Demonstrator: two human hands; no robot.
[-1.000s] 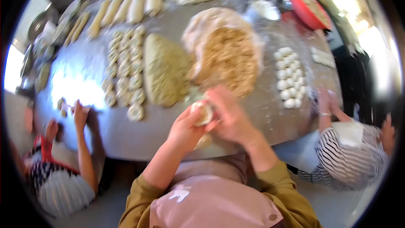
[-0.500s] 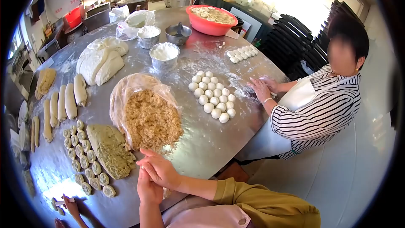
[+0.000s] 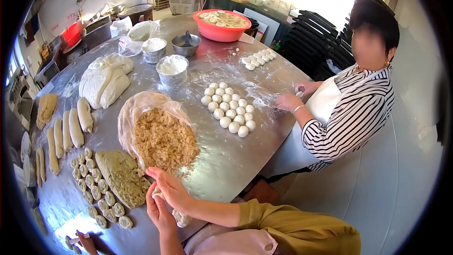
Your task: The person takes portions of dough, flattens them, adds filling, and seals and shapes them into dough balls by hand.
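Note:
My left hand point(image 3: 159, 211) and my right hand point(image 3: 172, 192) meet at the near edge of the steel table. Between their closed fingers is a small pale piece of dough point(image 3: 157, 192), mostly hidden. Just below my right wrist lies a lumpy pale dough mass point(image 3: 181, 218), partly covered by my forearm. Beyond my fingers sits a heap of brown crumbly filling point(image 3: 165, 139) in an opened clear plastic bag point(image 3: 126, 120). To the left are a greenish dough-like mound point(image 3: 121, 179) and rows of small greenish coiled dough pieces point(image 3: 96, 192).
Across the table point(image 3: 226, 170), a co-worker point(image 3: 351, 108) in a striped top handles something small beside white dough balls point(image 3: 230, 107). Dough logs point(image 3: 74, 127), a large dough mass point(image 3: 104, 82), flour containers point(image 3: 172, 73) and a red basin point(image 3: 222, 30) stand farther back. Another person's hand point(image 3: 85, 242) shows bottom left.
My hands have parted slightly, from palm against palm to fingertips around the dough piece, which now shows. The co-worker's hands have come together, off the tabletop. The view has shifted a little.

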